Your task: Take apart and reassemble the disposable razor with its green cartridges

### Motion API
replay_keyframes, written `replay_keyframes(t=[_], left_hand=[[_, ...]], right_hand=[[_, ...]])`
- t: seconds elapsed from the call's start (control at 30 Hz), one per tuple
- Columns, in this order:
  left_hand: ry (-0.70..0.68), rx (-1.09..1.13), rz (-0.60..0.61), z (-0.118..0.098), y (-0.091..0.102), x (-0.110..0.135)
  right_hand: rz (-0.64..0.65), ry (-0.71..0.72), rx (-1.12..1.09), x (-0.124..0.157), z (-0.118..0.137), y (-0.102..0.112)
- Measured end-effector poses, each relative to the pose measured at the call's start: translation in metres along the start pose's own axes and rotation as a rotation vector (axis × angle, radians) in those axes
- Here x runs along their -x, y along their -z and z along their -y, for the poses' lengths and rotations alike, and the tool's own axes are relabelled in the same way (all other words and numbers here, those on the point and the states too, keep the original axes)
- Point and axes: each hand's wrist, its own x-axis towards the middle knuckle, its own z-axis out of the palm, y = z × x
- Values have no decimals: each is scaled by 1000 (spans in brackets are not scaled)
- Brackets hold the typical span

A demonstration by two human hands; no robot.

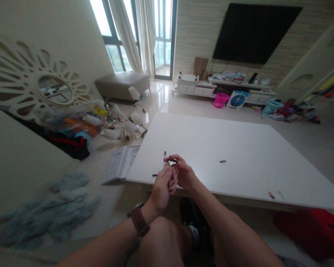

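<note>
Right grip (186,175) pinches a dark stick (172,160); left grip (161,188) is clenched, contents unclear — at three o'clock, a strip (223,161) lies on the desk (225,137).

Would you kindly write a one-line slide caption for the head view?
Left hand and right hand close together at a white table, the right holding a small dark item.

Several small items (222,161) on white table (239,137)
</note>
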Motion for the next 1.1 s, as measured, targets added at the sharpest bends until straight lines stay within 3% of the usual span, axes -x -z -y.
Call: replay_keyframes(t=[0.4,0.5,0.6,0.67,0.87,0.97,1.1], left_hand=[[6,9,27,-1,-1,0],[14,31,-15,-2,1,-2],[9,43,-81,-4,2,-4],[7,42,-107,-6,3,-5],[9,41,-102,-6,3,-5],[48,55,-80,-6,2,-5],[110,78,-55,-5,1,-3]], right_hand=[[-161,-4,64,-3,0,-1],[-262,42,102,-8,-5,4],[-447,76,385,-16,-17,19],[-511,11,635,-20,-26,31],[-334,-113,1074,-21,-30,47],[-274,-163,1378,-13,-12,60],[-304,-244,1732,8,22,100]])
